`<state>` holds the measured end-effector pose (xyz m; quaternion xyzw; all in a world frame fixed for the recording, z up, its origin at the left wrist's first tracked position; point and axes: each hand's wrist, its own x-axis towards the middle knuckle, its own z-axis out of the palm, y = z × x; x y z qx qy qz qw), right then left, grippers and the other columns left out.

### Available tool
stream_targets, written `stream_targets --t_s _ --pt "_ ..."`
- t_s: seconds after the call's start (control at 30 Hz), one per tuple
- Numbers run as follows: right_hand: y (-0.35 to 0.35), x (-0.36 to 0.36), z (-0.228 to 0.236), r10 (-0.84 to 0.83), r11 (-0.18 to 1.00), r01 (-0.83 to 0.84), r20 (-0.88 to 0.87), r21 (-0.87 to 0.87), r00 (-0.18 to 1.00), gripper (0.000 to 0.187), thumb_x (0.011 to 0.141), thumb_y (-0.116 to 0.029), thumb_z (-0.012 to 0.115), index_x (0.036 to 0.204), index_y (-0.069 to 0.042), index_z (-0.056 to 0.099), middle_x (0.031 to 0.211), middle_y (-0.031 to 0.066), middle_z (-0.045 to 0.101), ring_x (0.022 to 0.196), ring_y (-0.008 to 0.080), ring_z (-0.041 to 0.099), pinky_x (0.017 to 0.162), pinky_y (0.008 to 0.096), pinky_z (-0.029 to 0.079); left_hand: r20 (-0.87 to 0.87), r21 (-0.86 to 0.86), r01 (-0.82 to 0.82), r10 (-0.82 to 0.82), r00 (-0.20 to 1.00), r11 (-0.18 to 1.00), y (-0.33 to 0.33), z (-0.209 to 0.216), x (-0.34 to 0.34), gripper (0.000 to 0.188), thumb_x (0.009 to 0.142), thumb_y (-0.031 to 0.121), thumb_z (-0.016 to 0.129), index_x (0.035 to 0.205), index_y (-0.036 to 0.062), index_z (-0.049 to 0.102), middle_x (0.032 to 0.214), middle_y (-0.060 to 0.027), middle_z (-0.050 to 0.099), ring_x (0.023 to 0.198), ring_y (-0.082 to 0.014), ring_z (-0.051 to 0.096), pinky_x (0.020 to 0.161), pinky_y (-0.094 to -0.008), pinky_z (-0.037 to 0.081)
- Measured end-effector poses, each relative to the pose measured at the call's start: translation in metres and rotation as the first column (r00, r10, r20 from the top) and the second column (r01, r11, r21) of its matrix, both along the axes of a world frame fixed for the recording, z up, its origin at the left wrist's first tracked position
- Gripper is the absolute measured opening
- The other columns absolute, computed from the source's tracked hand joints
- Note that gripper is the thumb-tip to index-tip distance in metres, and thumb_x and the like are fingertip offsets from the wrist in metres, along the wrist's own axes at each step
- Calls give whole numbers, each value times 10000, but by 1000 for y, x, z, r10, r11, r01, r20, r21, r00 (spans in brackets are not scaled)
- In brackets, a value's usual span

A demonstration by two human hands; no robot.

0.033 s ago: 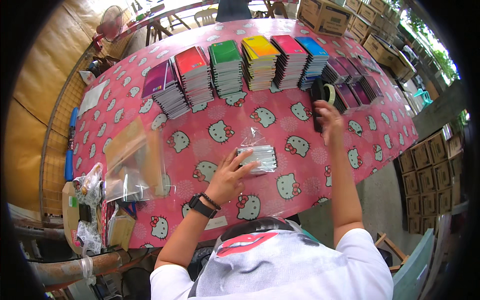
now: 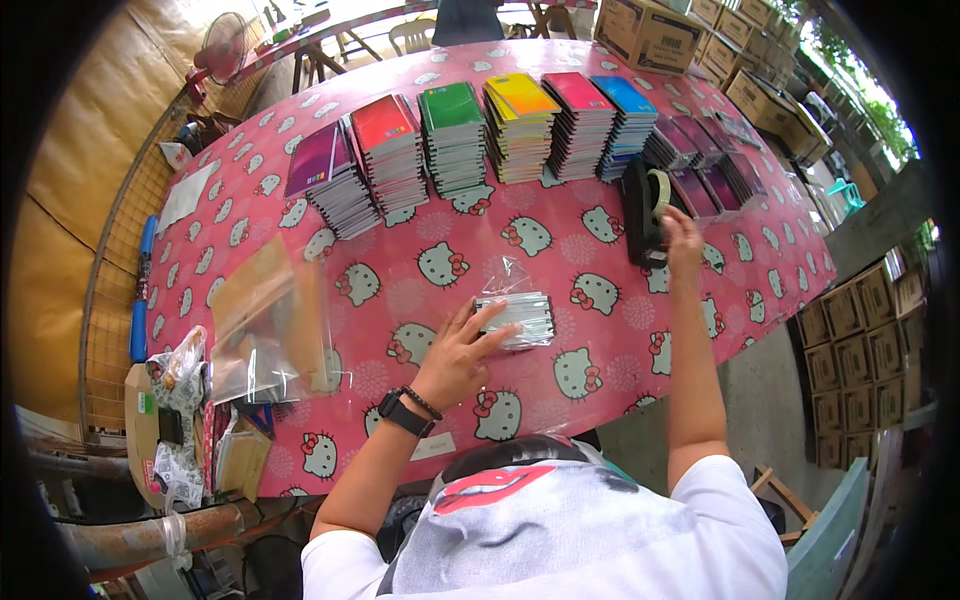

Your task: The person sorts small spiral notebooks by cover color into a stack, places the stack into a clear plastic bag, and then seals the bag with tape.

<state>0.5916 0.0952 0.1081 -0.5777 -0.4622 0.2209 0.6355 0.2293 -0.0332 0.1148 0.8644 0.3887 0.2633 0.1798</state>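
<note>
while the fingers of the left hand (image 2: 452,360) lie spread across the bundle (image 2: 532,325), laid on it rather than clenched, the right hand (image 2: 684,243) has shifted outward to the far side of the dispenser (image 2: 638,225). its fingers are bent and drawn together beside the tape (image 2: 658,188); whether they grasp a strip or only touch the roll, i cannot tell. the dispenser itself now shows more of its broad side than a moment ago, so it seems to have turned or slid a little. the left hand and the bundle have not visibly moved, so the work seems to have passed to the right hand, with the left as the steady one.

the bundle lies on the surface (image 2: 545,415) just in front of the person, a clear flap (image 2: 508,272) standing up beyond it. farther off, tall stacks (image 2: 455,135) of coloured notebooks stand in a curved row, with small purple packs (image 2: 718,188) beside the dispenser and clear bags (image 2: 265,325) well to the left.
</note>
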Motion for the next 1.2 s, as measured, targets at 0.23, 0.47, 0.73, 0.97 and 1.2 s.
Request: stream_targets --t_s 0.23,0.47,0.73,0.97,1.2 --pt "28 60 -34 -53 901 149 237 -408 970 276 784 -268 660 815 6 669 724 66 647 686 115 572 625 287 443 -1 -25 -7 7 1000 1000 0 -2 -5 671 619 -11 538 1241 235 487 1391 -22 333 1272 -361 294 1014 -494 300" --pt "8 43 -49 -167 976 201 313 -79 935 234 773 -229 667 792 4 647 667 21 605 547 103 522 537 255 416 -23 -40 -4 3 1000 999 -2 0 -9 640 631 18 564 1240 198 490 1383 -79 340 1258 -340 329 1058 -468 254" --pt "-8 -7 -55 254 562 -744 -781 -361 571 153 825 -201 626 819 -60 568 550 -52 435 437 11 363 361 180 254 -57 -60 29 -32 998 998 1 0 -14 685 622 57 602 1274 220 467 1412 -75 296 1258 -338 333 1057 -476 244" --pt "-32 -154 74 948 301 -699 125 -649 293 291 751 -291 686 699 -12 618 629 19 588 512 111 499 481 266 402 -72 -90 89 -96 993 992 6 7 -11 739 585 108 654 1282 248 453 1416 -63 289 1260 -348 325 1045 -512 238" --pt "-44 -169 95 815 580 -24 579 -814 27 408 613 -386 771 782 -34 654 823 126 655 774 251 631 636 376 479 -66 -91 45 -51 996 995 4 9 -11 742 572 128 669 1270 258 454 1438 -54 256 1288 -401 247 1035 -526 248"
